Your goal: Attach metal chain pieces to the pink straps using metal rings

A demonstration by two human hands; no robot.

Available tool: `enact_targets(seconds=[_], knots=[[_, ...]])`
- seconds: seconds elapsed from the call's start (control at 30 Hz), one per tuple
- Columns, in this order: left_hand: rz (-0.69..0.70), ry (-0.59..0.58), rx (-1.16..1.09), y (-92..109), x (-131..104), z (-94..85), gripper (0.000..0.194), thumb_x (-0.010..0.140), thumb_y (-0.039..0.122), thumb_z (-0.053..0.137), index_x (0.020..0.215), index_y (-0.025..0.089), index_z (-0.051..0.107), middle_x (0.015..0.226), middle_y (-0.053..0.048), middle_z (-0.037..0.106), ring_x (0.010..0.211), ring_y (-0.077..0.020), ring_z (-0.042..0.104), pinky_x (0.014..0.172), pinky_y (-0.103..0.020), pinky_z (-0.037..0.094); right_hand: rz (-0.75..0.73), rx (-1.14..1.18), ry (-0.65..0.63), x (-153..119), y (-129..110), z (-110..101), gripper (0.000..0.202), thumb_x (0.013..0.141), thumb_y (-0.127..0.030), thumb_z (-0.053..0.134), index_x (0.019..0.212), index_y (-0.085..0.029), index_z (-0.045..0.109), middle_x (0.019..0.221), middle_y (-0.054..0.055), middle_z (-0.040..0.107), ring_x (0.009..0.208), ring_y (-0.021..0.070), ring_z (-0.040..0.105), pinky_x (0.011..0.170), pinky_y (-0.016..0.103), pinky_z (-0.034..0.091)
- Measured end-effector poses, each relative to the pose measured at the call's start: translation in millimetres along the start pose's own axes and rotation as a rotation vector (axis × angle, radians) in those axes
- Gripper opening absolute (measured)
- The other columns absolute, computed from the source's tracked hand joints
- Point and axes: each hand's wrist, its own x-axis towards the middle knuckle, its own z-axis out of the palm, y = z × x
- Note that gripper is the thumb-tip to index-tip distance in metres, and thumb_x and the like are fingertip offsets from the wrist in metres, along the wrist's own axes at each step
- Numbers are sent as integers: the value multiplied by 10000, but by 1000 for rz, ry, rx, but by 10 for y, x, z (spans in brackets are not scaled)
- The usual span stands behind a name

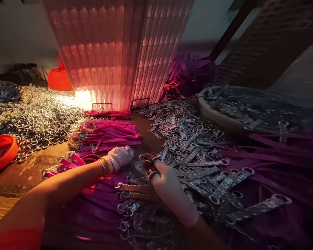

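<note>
My left hand (120,158), in a white dotted glove with a bracelet at the wrist, rests closed over purple straps (112,135); what its curled fingers hold, if anything, is hidden. Just to the right, my right hand (163,177) is closed around a dark strap piece (149,165) with metal fittings and a ring at its tip. Below the left hand lie more purple straps (94,205) with rings at their right ends. Silver metal links (185,135) are heaped beyond and to the right of my right hand.
A heap of silver rings (47,118) covers the left, beside a red bowl (5,152). A red lamp shade (58,79) glows behind it. Ribbed translucent panels (101,59) stand at the back. A wide basin (214,111) of metal parts sits on the right, near purple straps (271,156).
</note>
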Motion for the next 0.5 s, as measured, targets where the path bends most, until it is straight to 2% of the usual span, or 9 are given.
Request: enact_targets(seconds=[0.13,0.27,0.37,0.5], knots=[[51,34,4,-63,19,-44,314,942,109,392,1046,59,684,949,-193,651,904,-326,693,721,-448,571,-38,0,-49,-35,-57,44,415,829,-195,436,1163,-180,683,821,70,724,784,223,638,749,320,504],[-2,114,-54,-158,1,-171,279,922,95,425,1044,50,672,937,-193,667,880,-290,687,753,-419,560,-58,-48,-50,-93,-48,25,449,768,-119,450,1136,-189,699,915,88,734,841,242,651,776,341,517],[-65,182,-145,-237,-150,-200,237,861,100,503,1037,64,657,967,-170,674,851,-255,667,765,-385,545,-94,-69,-47,-105,-24,33,469,734,-75,447,1107,-200,702,955,89,725,909,244,647,827,350,512],[-91,279,-352,-304,-497,-145,207,784,87,559,964,99,659,911,-117,680,820,-216,634,776,-334,520,-92,-73,-73,-45,-77,127,467,727,-60,438,1102,-185,689,980,100,712,937,251,637,843,364,499]])
